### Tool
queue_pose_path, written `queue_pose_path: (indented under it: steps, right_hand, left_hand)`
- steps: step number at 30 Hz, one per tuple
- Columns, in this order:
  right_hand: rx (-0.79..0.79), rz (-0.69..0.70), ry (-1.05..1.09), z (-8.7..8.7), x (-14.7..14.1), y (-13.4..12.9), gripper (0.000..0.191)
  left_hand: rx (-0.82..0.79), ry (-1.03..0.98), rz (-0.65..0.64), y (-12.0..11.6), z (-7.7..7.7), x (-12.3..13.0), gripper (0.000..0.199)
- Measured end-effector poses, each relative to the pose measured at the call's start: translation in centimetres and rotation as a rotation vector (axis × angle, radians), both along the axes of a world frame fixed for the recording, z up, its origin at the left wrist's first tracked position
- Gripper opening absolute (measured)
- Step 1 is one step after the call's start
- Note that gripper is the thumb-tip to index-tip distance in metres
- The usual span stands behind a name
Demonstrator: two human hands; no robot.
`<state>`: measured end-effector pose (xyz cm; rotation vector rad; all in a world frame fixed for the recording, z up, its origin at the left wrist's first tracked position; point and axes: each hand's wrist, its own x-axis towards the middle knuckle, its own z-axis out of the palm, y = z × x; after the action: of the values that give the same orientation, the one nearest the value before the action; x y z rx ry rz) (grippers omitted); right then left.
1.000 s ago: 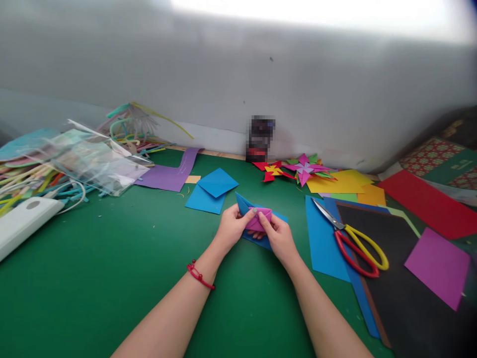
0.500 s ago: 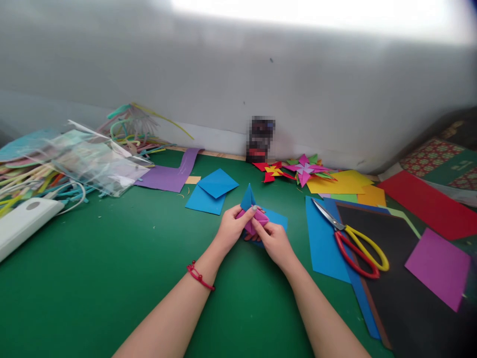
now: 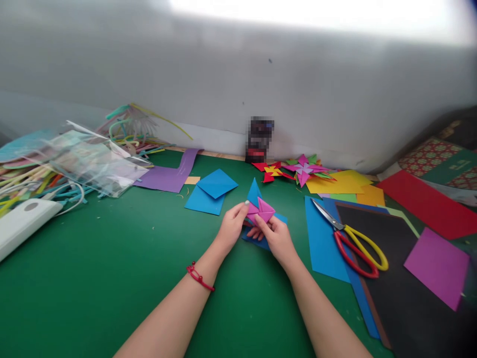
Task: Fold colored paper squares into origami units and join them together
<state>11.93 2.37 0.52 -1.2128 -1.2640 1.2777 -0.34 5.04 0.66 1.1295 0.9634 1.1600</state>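
Between my hands is a folded pink paper piece point(image 3: 265, 211), held above the green table. A blue paper point point(image 3: 254, 190) sticks up from its far side. My left hand point(image 3: 233, 223) pinches the left corner between thumb and fingers. On the right, my right hand point(image 3: 276, 236) grips the near right edge, thumb on top and fingers beneath. Flat blue paper point(image 3: 257, 239) lies on the table under the hands, partly hidden by them. Two overlapping blue paper pieces point(image 3: 211, 191) rest just beyond my left hand.
Scissors point(image 3: 341, 228) with red and yellow handles lie on a dark board point(image 3: 387, 258) and blue sheets at right. Folded paper stars point(image 3: 303, 169) sit near the wall. At left are a plastic sleeve point(image 3: 104, 164), colourful strips and a white device point(image 3: 26, 223). A purple sheet point(image 3: 164, 178) lies behind.
My left thumb has moved off the middle of the pink piece to its left corner. The pink piece has shifted slightly right and up, and more of its folded face shows.
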Motion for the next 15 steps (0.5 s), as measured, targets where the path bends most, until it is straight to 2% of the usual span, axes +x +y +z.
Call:
queue_pose_path:
  steps: [4,8,12,15]
  right_hand:
    - [0.015,0.001,0.031,0.31,-0.01,-0.28,0.03]
    - [0.004,0.035,0.034,0.61,0.09,-0.4,0.028]
    - [-0.014,-0.009,0.091,0.26,0.35,0.06,0.031]
    - [-0.035,-0.068,0.159,-0.14,0.51,0.42,0.031]
  left_hand:
    - [0.098,0.131,0.031,-0.02,0.12,0.04,0.03]
    - [0.084,0.146,0.07,-0.06,0.11,-0.01,0.034]
    - [0.017,0.059,0.012,-0.08,0.05,0.07,0.037]
    - [0.015,0.07,-0.047,-0.02,-0.11,0.13,0.036]
